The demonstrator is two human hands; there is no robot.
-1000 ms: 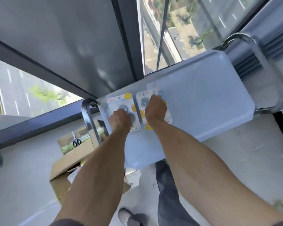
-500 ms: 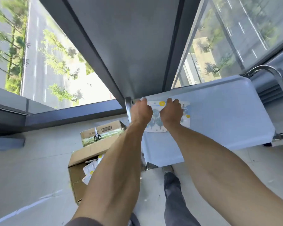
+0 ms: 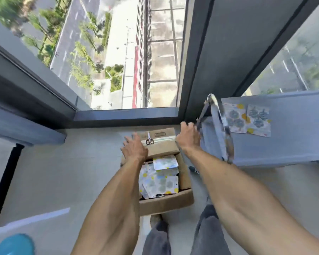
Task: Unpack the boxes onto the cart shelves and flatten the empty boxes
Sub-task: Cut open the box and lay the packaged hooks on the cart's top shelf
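An open cardboard box (image 3: pixel 166 201) sits on the floor below me, holding several flat white packets (image 3: pixel 159 181) with blue and yellow dots. My left hand (image 3: pixel 134 147) hovers above the box's far left corner with fingers spread, holding nothing. Over the far right corner, close to the cart's metal handle (image 3: pixel 219 126), my right hand (image 3: pixel 188 137) is empty with relaxed fingers. Two packets (image 3: pixel 249 119) lie side by side on the grey cart shelf (image 3: pixel 293 137) at the right.
A second, closed box (image 3: pixel 160 142) with scissors (image 3: pixel 150 141) on top stands just behind the open one. Window frames and a dark pillar run along the far side. A blue round object (image 3: pixel 13 244) shows at the bottom left. My legs (image 3: pixel 173 236) stand behind the box.
Both hands left the two packets on the cart shelf and moved left and down, over the open box. My view swung left from the cart to the box.
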